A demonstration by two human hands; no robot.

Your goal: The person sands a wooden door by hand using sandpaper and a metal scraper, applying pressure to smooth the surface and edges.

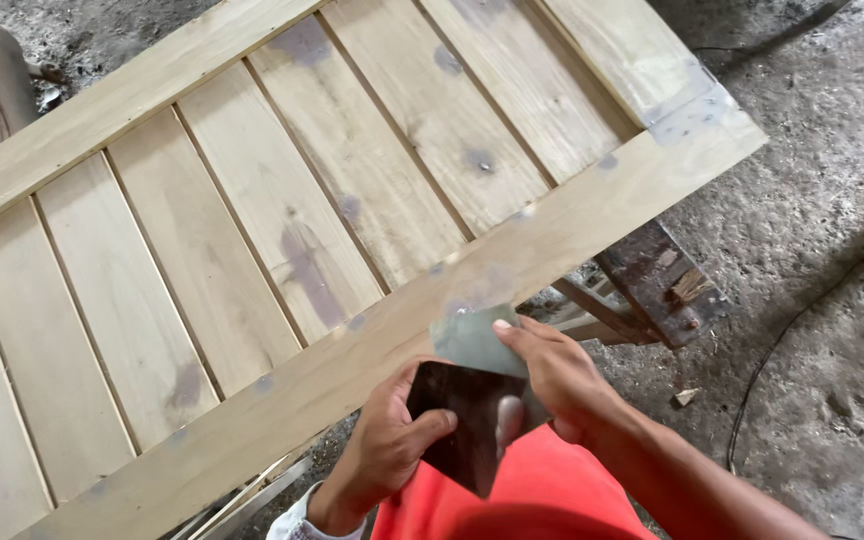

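Note:
My left hand [384,447] grips a dark square plate [457,418] by its left edge, held in front of my red garment. My right hand [560,380] holds a thin grey-green scraper blade [474,340] flat against the plate's upper edge, with the thumb under the plate. Both hands hover just beside the near rail of a pale wooden slatted door panel [282,210] that lies flat. Grey filler patches mark the slats and the rail close to the blade.
The panel rests on a dark wooden trestle [657,280] seen under its right corner. The ground is rough grey concrete [822,220] with a thin black cable [802,320] running across it. A small wood chip [685,397] lies near the trestle.

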